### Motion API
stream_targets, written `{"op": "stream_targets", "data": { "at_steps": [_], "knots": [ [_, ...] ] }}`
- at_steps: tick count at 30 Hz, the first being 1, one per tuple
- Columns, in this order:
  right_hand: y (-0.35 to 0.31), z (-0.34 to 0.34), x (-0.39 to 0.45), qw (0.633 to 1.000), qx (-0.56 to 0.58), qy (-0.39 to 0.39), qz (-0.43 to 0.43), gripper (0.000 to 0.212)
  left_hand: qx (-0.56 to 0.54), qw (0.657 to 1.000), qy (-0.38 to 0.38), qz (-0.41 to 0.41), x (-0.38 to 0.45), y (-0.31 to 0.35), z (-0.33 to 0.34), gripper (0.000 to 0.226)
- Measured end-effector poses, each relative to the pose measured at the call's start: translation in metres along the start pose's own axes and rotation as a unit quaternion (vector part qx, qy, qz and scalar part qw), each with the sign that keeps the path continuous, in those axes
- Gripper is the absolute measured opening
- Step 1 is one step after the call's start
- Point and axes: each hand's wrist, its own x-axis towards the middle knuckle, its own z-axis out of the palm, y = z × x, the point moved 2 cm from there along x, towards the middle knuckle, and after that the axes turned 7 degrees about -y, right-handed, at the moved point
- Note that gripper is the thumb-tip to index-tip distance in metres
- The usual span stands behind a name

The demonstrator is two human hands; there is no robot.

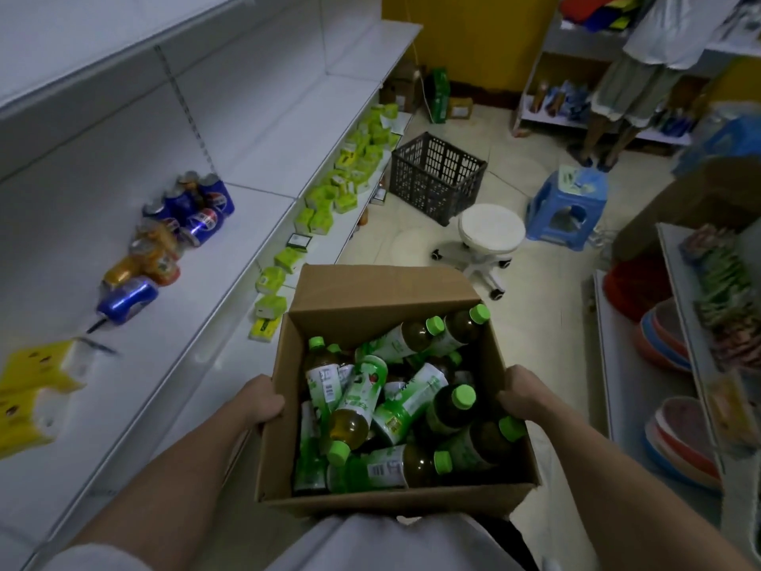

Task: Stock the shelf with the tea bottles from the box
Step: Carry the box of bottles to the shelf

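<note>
While both bare forearms reach forward from the bottom of the view, one brown corrugated cardboard box point(395, 498) hangs between the two hands, its far flap folded up and its top open. About a dozen tea bottles point(358, 401) lie jumbled inside it, clear plastic cylinders of amber liquid with white-and-green labels; nine or so round, ridged, bright green caps show, the rest being buried, so the exact count cannot be told. One left hand point(263, 399) grips the box's left wall at its upper edge, fingers curled over and under the rim, knuckles up. One right hand point(517, 395) clamps the right wall the same way, fingers hooked inside the box just above a capped bottle. Beyond and to the left of the left hand runs a long white metal shelf point(197, 323) of flat, smooth boards with a perforated upright strip at the back. On it, well ahead of that hand, lie roughly eight shiny drink cans point(181, 224), blue ones and orange ones, several tipped on their sides, and nearer, one yellow plastic-wrapped pack point(37, 389), blurred. A lower board carries many small lime-green cartons point(329, 199), too many and too small to count. Ahead of the right hand stand one round white stool point(490, 232) on castors, one blue plastic stool point(568, 199) and one dark latticed crate point(436, 175).
</note>
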Motion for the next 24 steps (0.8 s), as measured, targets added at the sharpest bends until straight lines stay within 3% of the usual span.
{"op": "stream_targets", "data": {
  "at_steps": [2, 11, 19, 21, 24],
  "knots": [
    [-0.009, -0.019, 0.029, 1.0, -0.004, -0.014, -0.001, 0.012, 0.0, 1.0, -0.009, -0.004, 0.024, 0.023, -0.016, 0.027],
    [-0.032, -0.117, 0.191, 0.997, -0.032, -0.068, -0.015, 0.007, -0.026, 0.999, -0.002, -0.037, 0.137, 0.144, -0.072, 0.025],
    [-0.077, -0.281, 0.352, 0.99, -0.076, -0.054, -0.107, 0.011, -0.015, 0.997, 0.07, -0.041, 0.219, 0.285, -0.138, 0.027],
    [-0.096, -0.328, 0.382, 0.989, -0.08, -0.031, -0.12, 0.02, -0.031, 0.995, 0.085, -0.041, 0.234, 0.319, -0.159, 0.028],
    [-0.13, -0.382, 0.427, 0.985, -0.092, -0.022, -0.141, 0.012, -0.072, 0.991, 0.104, -0.047, 0.253, 0.352, -0.18, 0.023]
  ]
}}
